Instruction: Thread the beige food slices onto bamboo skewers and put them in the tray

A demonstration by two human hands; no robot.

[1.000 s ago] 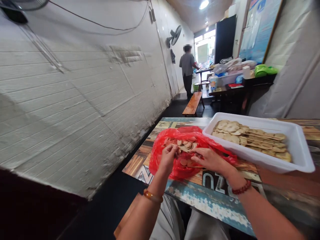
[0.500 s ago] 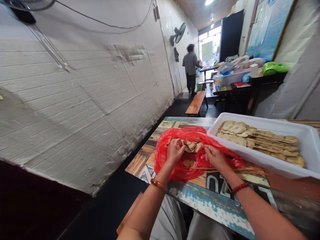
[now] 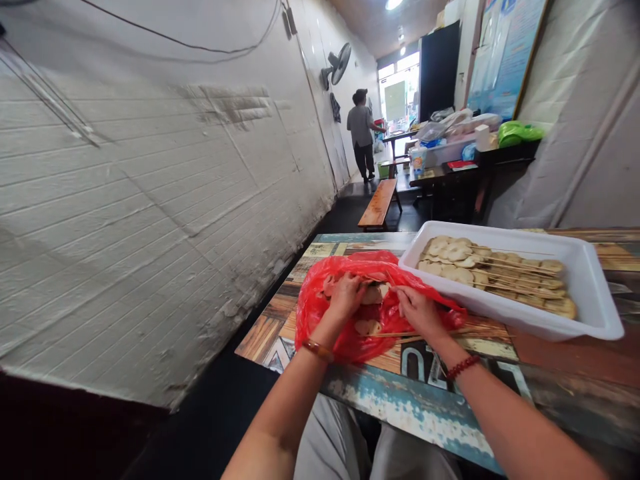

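Observation:
A crumpled red plastic bag (image 3: 320, 280) lies spread on the table, with thin, pale beige round slices (image 3: 371, 295) inside. My left hand (image 3: 347, 297) reaches into it, fingers curled down at the edge of the slices; its fingertips are partly hidden. At the bag's right side my right hand (image 3: 417, 310) is closed in a pinch, its fingertips close to the slices. What it pinches is too small to make out. A few loose slices (image 3: 367, 327) rest nearer to me in the bag. Thin wooden skewers (image 3: 450, 331) lie across the bag's near edge and the table.
A white plastic tub (image 3: 593, 287) at the right holds rows of skewered slices (image 3: 500, 273). The patterned wooden table (image 3: 265, 333) ends along the wall side. Beyond it are a wooden bench (image 3: 379, 203), a cluttered table (image 3: 450, 170) and a standing person (image 3: 361, 130).
My left hand has turned over and closed in on the slices, covering more of them. My right hand stays at the bag's right side. The view has swung slightly right.

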